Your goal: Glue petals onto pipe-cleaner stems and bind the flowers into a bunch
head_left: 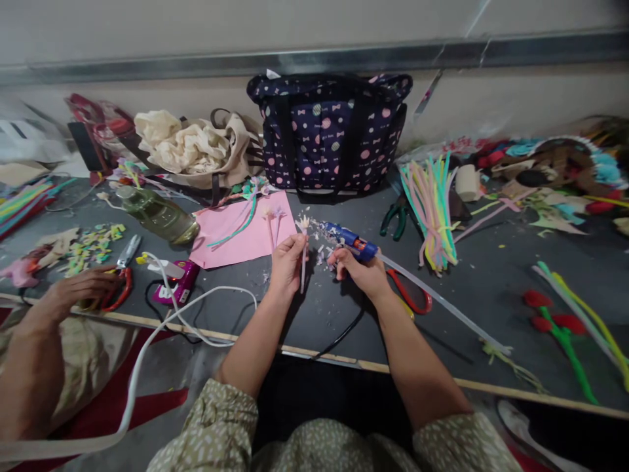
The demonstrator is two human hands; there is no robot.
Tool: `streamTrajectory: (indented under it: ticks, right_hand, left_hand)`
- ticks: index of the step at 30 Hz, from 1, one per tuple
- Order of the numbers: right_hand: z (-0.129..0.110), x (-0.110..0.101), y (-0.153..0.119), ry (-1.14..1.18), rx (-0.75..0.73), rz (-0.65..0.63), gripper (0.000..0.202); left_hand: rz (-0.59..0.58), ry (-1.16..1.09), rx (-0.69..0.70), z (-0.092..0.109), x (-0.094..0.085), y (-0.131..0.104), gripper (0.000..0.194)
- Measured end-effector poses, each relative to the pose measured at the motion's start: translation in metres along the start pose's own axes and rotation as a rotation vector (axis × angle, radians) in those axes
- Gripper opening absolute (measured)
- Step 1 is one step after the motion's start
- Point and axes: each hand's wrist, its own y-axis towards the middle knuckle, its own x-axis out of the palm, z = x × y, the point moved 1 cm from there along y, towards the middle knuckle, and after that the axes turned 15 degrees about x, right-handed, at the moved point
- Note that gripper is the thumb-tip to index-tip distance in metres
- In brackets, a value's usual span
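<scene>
Desk [324,321]: handbag [327,147] at bk edge, ctr. Cloth bag [196,147] L of it; paper sheet [230,252] in front, btwn the two. Bottle [160,213] at sheet's L edge; pwr unit [177,282] nearer front edge, cord [63,447] over that edge nearby. Scissors [128,255] farther L, by co-worker's hand [91,285]. Mid-desk: L hand [289,262] w/ flower stem [304,259], just R of sheet; R hand [361,267] w/ glue gun [351,241] alongside. Pliers [394,219] twds bk, then bundle [435,219] R of them. 3-bloom stem [565,341] nr front edge, far R.
</scene>
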Motion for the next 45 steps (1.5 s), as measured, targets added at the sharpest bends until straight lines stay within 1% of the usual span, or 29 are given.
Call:
streamTrajectory:
  ticks: [6, 12, 17, 25, 32, 40, 45]
  right_hand:
    - [0.0002, 0.0012, 0.0002, -0.097, 0.012, 0.011, 0.04]
    - [-0.0023, 0.0043, -0.0011, -0.097, 0.072, 0.0, 0.043]
    - [-0.0073, 0.0056, -0.0031, -0.127, 0.101, 0.015, 0.044]
    - [-0.0008, 0.0036, -0.0015, -0.149, 0.097, 0.032, 0.043]
    - [-0.0064, 0.0012, -0.0036, -0.247, 0.079, 0.034, 0.041]
    - [-0.0026, 0.0008, -0.0027, -0.248, 0.083, 0.032, 0.045]
    - [-0.0006, 0.0, -0.0021, -0.241, 0.055, 0.025, 0.042]
  left_hand:
    - [-0.009, -0.016, 0.021, 0.0031, 0.0023, -0.0018, 0.032]
    - [-0.036, 0.037, 0.05, 0.0018, 0.0016, -0.0022, 0.031]
    - [-0.027, 0.069, 0.061, -0.0004, 0.0, -0.0015, 0.031]
    - [-0.048, 0.076, 0.079, 0.0001, -0.0008, -0.0017, 0.03]
    - [-0.038, 0.079, 0.074, 0.0014, 0.0004, -0.0018, 0.032]
    - [-0.044, 0.074, 0.077, 0.0013, 0.0002, -0.0022, 0.029]
    - [-0.041, 0.084, 0.074, 0.0015, 0.0003, -0.0015, 0.029]
